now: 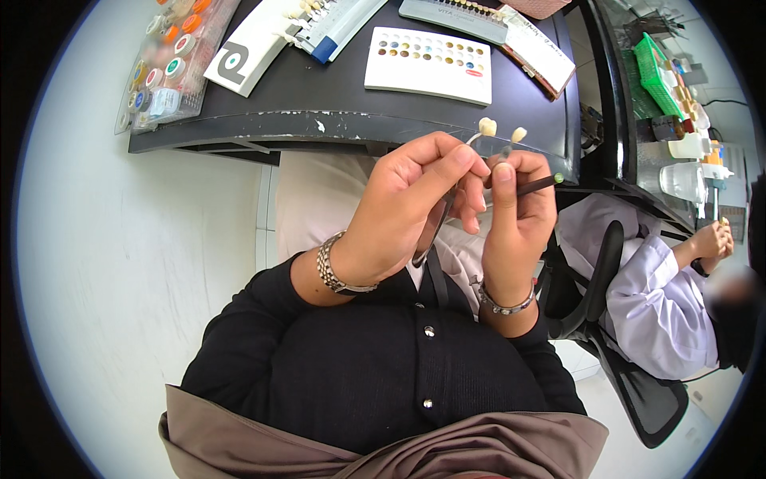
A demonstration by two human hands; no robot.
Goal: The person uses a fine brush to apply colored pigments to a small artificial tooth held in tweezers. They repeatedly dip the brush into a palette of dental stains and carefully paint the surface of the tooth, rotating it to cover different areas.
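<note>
My left hand (423, 191) is closed on a thin metal instrument (435, 230), its lower end showing below the fingers. A small cream tooth crown (487, 126) sits at its curved upper tip. Close beside it, my right hand (519, 203) pinches the grey stem of a tooth-coloured shade tab (519, 135). A dark stick (536, 185) with a green end also pokes out of the right fingers; its other end is hidden. Crown and tab stand side by side, a little apart, just off the desk's front edge.
On the black desk (335, 104) lie a white palette with coloured dots (427, 68), shade guides (455, 17) and a white box (247, 48). A clear rack of small jars (167, 68) stands left. At right, a co-worker in a white coat (662, 303) sits by a black chair (594, 279).
</note>
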